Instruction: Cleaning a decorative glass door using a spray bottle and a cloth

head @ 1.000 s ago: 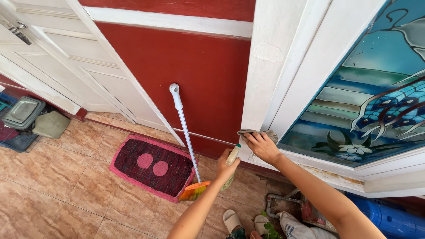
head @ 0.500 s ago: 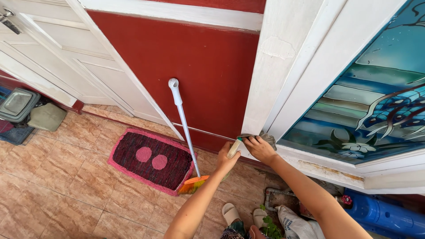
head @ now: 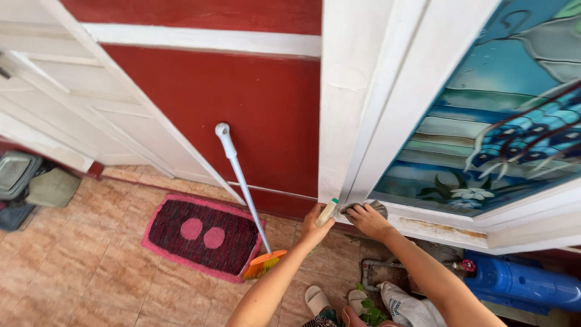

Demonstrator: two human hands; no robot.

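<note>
My left hand [head: 315, 225] grips a small pale spray bottle [head: 327, 212] with a green tip, held close to the base of the white window frame [head: 339, 121]. My right hand [head: 369, 220] presses a grey cloth [head: 370, 207] against the frame's lower corner, just right of the bottle. The stained-glass pane [head: 484, 133] with blue and green flower patterns fills the frame to the right.
A broom [head: 242, 188] with a white handle and orange bristles leans on the red wall [head: 230, 103]. A pink-edged dark mat [head: 203, 235] lies on the tiled floor. A blue cylinder [head: 520, 286], sandals [head: 316, 299] and a white door [head: 66, 115] surround me.
Both hands have moved lower along the frame toward its bottom corner, the bottle closing in beside the cloth. The view has shifted slightly.
</note>
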